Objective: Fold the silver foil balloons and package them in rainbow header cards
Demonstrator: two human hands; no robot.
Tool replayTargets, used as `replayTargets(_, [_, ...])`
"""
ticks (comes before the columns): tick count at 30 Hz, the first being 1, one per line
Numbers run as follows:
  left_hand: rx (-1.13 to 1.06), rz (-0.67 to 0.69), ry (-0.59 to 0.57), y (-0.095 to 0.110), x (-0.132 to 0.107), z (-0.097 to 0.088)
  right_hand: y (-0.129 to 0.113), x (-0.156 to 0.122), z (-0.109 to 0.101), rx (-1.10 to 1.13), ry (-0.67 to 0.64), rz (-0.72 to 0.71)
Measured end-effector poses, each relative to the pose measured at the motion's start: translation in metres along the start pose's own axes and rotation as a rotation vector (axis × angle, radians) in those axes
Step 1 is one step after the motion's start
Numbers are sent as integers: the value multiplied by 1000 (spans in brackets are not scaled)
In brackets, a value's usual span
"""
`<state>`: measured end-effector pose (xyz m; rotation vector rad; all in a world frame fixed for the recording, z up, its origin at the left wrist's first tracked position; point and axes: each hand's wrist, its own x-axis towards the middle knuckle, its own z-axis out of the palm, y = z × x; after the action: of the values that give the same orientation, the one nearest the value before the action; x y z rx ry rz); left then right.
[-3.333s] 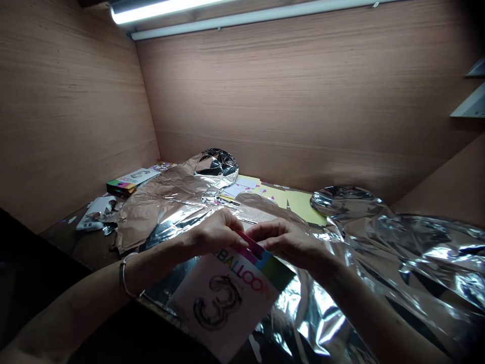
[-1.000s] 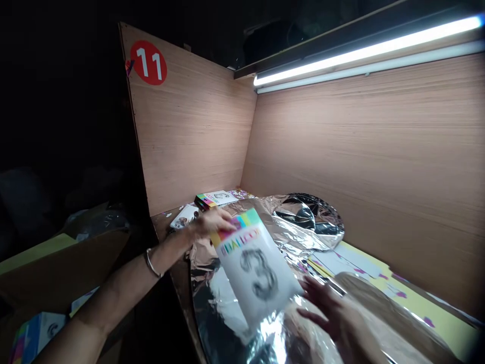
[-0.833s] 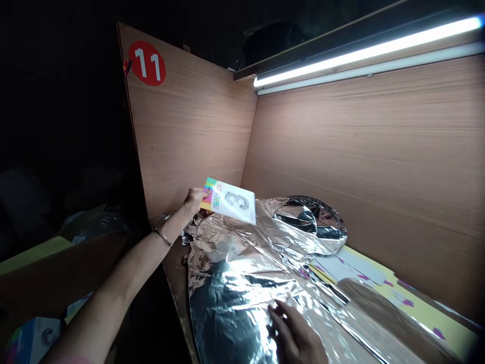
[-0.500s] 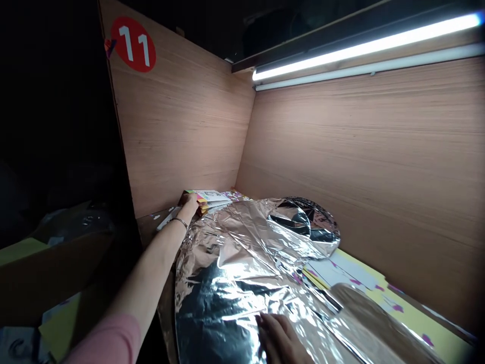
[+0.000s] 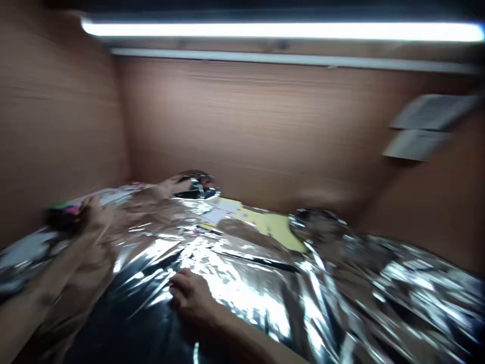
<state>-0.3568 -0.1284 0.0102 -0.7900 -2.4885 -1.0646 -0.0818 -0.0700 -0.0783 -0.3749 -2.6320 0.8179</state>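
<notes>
1. A fluorescent tube (image 5: 280,30) blazes white overhead, the brightest point in frame, washing the wood panel (image 5: 242,126) behind from above.
2. Glare flares off the foil balloon (image 5: 242,268) beneath my fingers (image 5: 184,285), beside deep black shadow.
3. Motion blur softens everything; the edges stretch and smear.

A long, glowing white fluorescent tube (image 5: 280,30) runs across the top of the view, with a pale, narrow strip (image 5: 288,58) just beneath it; a flat wall of brown wood veneer (image 5: 242,131) stands behind, its faint grain running level; a matching brown veneer side wall (image 5: 53,111) meets it at a vertical corner on the left; another brown panel (image 5: 428,202) closes the right side; two pale, flat rectangular shelves or sheets (image 5: 434,112) project from it, blurred; the light falls brightest along the upper walls.
</notes>
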Motion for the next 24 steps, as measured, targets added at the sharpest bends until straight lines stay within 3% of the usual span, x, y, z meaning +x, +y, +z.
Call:
replayTargets(2, [-66,141,-108,15,-19,39,3,5,-25,-75,1,17])
replayTargets(4, [-94,416,-258,31,-49,77,10,0,-59,-230,-4,-51])
replayTargets(6, [-140,586,-391,47,-85,107,21,-21,-96,-378,68,-58])
replayTargets(8, [-173,670,-477,66,-117,125,38,-53,-133,-523,178,53])
replayTargets(13, [-201,754,-573,111,-171,137,104,-163,-216,-815,420,549])
replayTargets(17, [-241,853,-572,128,-203,140,140,-255,-262,-1015,615,948])
replayTargets(20, [-213,911,-574,133,-216,142,151,-306,-275,-1101,699,1192])
replayTargets(24, [-194,953,-572,133,-218,143,159,-333,-270,-1142,689,1332])
